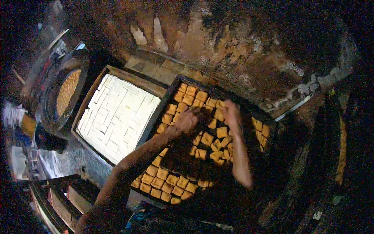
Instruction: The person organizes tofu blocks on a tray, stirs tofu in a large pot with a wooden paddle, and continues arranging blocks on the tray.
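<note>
Many small golden-brown fried tofu-like blocks (167, 187) lie in a wide dark tray (178, 80) in front of me, some in rows, others in a loose heap in the middle. Over the left part of the tray is my left hand (187, 119), its fingers bent down among the blocks; whether it grips one is hidden. My right hand (230, 111) is blurred at the far side of the tray, its fingertips at a block (219, 114). Left of the tray, a wooden frame (81, 136) holds a white slab cut into rectangular pieces (119, 117).
A large round pan (83, 67) at the left holds many small tan pieces (68, 92). A stained wall (204, 44) rises behind the trays. Wooden slatted racks (76, 199) stand at the lower left. A pale rod (293, 108) leans beyond the tray's right corner.
</note>
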A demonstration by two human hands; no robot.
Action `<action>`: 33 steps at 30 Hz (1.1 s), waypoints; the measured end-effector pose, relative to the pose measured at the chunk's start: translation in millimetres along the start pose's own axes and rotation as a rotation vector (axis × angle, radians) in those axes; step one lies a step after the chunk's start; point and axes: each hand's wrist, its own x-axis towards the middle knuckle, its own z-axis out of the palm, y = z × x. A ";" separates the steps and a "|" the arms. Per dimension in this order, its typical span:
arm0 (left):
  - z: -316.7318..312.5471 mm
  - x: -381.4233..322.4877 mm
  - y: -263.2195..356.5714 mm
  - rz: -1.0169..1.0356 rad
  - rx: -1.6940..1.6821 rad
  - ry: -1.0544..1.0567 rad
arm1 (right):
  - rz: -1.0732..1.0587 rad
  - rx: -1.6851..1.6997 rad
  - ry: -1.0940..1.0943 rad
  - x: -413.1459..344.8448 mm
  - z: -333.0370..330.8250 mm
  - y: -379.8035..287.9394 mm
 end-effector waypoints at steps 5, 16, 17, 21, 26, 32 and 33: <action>38.9 20.8 -39.3 -0.200 -0.292 0.087 | 0.401 -0.067 -0.059 -22.7 -8.3 -21.3; 59.9 40.5 5.6 0.005 0.026 -0.101 | 0.319 0.262 0.130 -52.2 -3.4 13.1; 64.8 34.7 6.2 -0.001 -0.028 -0.082 | 0.488 0.256 -0.016 -51.7 -12.4 7.4; 81.4 9.0 -14.3 -0.139 -0.964 0.115 | 0.369 -0.030 -0.259 -31.6 -36.1 -21.9; 52.4 35.3 27.7 -0.006 0.246 -0.290 | 0.601 0.095 -0.276 -81.5 -59.0 -22.8; 105.9 -22.3 -26.2 0.431 1.323 -0.290 | 0.538 -0.044 -0.460 -42.0 -35.3 -91.4; 107.1 -15.2 -10.1 0.495 1.242 -0.267 | 0.565 -0.066 -0.447 -34.1 -55.5 -84.0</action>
